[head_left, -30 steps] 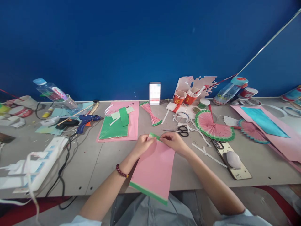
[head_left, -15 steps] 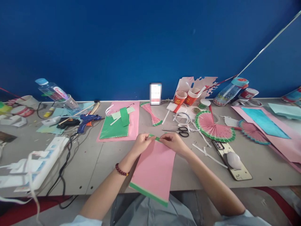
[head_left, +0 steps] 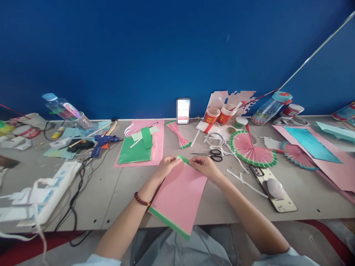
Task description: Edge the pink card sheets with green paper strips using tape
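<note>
A pink paper sheet point(head_left: 179, 194) with green strips along its near and far edges lies tilted over the table's front edge. My left hand point(head_left: 166, 166) pinches its far left corner, fingers closed on the paper. My right hand point(head_left: 205, 166) pinches the far green edge just to the right, also closed on it. A red bead bracelet point(head_left: 141, 200) circles my left wrist. Black-handled scissors point(head_left: 213, 154) lie just beyond my right hand.
Around the grey table point(head_left: 111, 192) are a watermelon paper fan point(head_left: 251, 149), a phone point(head_left: 273, 188), red paper cups point(head_left: 219, 113), green and pink sheets point(head_left: 138, 147), a blue glue gun point(head_left: 102, 142), a power strip point(head_left: 52, 188) with cables, and a water bottle point(head_left: 65, 109).
The pink sheet has turned slightly, its near edge swinging left. Both hands have stayed pinched on the far edge.
</note>
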Available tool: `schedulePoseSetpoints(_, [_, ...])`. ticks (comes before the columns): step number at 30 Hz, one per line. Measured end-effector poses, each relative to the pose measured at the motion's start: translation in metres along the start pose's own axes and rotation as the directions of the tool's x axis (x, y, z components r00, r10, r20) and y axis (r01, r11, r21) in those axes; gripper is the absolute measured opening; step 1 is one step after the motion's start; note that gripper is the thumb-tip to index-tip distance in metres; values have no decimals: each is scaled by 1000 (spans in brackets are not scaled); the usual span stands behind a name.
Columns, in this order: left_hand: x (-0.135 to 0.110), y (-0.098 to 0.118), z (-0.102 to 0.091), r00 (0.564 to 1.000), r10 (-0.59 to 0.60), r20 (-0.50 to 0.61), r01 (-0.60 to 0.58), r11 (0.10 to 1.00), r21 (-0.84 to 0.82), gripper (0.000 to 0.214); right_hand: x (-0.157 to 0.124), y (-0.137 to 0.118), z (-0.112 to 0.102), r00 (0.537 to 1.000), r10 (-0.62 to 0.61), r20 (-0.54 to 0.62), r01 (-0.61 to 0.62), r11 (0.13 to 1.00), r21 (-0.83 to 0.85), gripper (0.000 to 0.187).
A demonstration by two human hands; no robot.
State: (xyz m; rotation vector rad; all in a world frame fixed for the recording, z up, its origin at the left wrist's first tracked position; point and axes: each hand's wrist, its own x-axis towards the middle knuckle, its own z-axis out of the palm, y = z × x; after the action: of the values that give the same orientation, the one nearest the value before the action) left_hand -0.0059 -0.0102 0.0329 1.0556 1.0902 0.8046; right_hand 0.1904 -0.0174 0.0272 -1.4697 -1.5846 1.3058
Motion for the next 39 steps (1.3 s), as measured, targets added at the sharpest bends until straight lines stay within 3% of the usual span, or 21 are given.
schedulePoseSetpoints(4, [3, 0, 0, 999, 41, -9, -40, 996, 74, 51, 3, 2, -7, 999, -10, -40, 8, 999, -40, 33])
schedulePoseSetpoints(6, [5, -1, 1, 998, 58, -24, -56, 995, 87, 52, 6, 5, -14, 991, -33, -131, 21, 996, -88, 33])
schedulePoseSetpoints(8, [7, -4, 0, 998, 61, -31, -57, 990, 130, 50, 10, 10, -24, 956, -118, -269, 68, 980, -186, 29])
schedulePoseSetpoints(10, [8, -7, -1, 998, 58, -19, -53, 980, 190, 47, 14, 15, -32, 916, -218, -336, 103, 939, -328, 23])
schedulePoseSetpoints(13, [8, -9, -1, 997, 72, 5, -71, 966, 247, 42, 18, 22, -37, 920, -279, -274, 129, 878, -461, 20])
schedulePoseSetpoints(19, [3, -7, 3, 993, 82, 81, -103, 951, 290, 32, 23, 27, -27, 915, -392, -97, 270, 772, -575, 19])
schedulePoseSetpoints(26, [2, -4, 5, 988, 61, 139, -92, 970, 227, 32, 26, 28, -25, 915, -393, -94, 266, 762, -590, 12])
schedulePoseSetpoints(32, [0, 4, 6, 988, 14, 151, -38, 988, 151, 35, 21, 19, -21, 907, -414, -72, 268, 703, -658, 12])
schedulePoseSetpoints(34, [0, 5, 5, 988, -12, 152, -8, 991, 134, 38, 19, 16, -20, 908, -412, -79, 272, 723, -635, 13])
schedulePoseSetpoints(36, [1, 3, 4, 988, -44, 149, 27, 993, 116, 40, 17, 15, -20, 916, -382, -124, 260, 799, -542, 12])
schedulePoseSetpoints(39, [3, 0, 3, 985, -78, 156, 65, 994, 84, 43, 17, 14, -21, 949, -244, -200, 191, 949, -252, 10])
